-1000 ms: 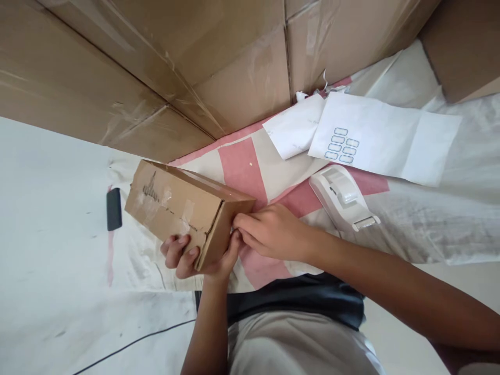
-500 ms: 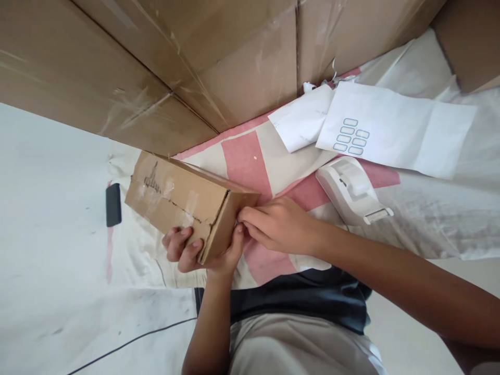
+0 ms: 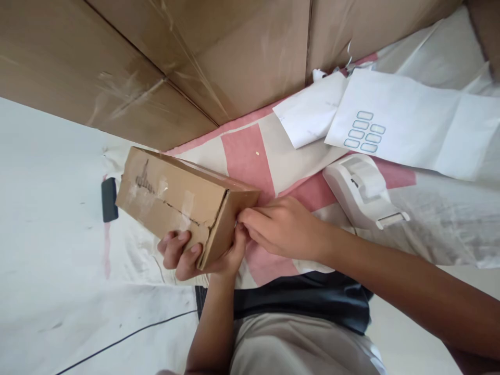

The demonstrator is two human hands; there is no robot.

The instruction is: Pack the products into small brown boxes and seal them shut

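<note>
1. Across the middle of the head view, a small cardboard box [image 3: 175,192] sits tilted above the cloth [image 3: 246,156], its near end raised between the hands. That slant probably turns the end face towards the working fingers. Whether its far end rests on the cloth cannot be told.

2. On that same view, the left hand [image 3: 221,266] is half closed around the box's lower near corner: fingers curl over the face with the jagged seam, and the thumb lies along the end. This grip seems meant to carry the weight and steady the corner.

3. Beside that thumb, the right hand [image 3: 283,226] has its fingers bent and drawn close together, tips against the end face. Its thumb is hidden, so I cannot tell whether it pinches anything; such a pose would suit fine work at an edge.

4. Right of the hands, a white tape dispenser [image 3: 344,195] stands on the cloth near the right forearm, presumably to be within easy reach. Beyond it lies a white sheet [image 3: 414,125] with labels [image 3: 361,133] facing up, overlapping another paper [image 3: 312,109]; spread flat, the labels are perhaps easier to get at.

5. Behind everything, large taped cartons [image 3: 250,62] back the workspace.
</note>
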